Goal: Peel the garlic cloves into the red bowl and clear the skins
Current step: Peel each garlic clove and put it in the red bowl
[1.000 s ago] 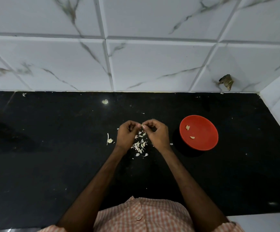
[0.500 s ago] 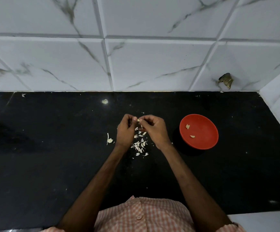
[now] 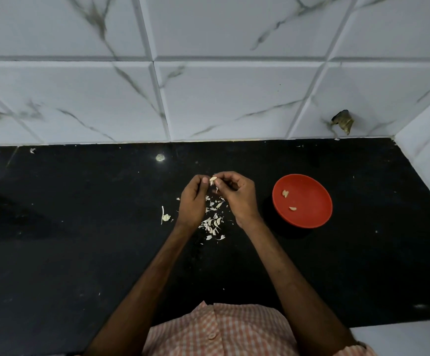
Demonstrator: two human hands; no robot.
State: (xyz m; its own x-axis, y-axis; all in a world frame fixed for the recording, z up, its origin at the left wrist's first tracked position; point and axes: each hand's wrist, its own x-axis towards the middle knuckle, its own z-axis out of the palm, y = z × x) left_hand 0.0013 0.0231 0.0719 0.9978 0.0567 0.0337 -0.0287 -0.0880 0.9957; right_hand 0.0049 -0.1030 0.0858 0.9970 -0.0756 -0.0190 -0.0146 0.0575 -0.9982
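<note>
Garlic clove (image 3: 212,179) pinched by left hand (image 3: 192,201), right hand (image 3: 239,196); two cloves (image 3: 285,193) in red bowl (image 3: 311,199).

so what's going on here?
A person is peeling garlic over a black counter. The left hand and right hand both pinch one garlic clove between their fingertips, above a scattered pile of skins. The red bowl sits to the right with two peeled cloves in it. The skins have not been cleared yet.
</note>
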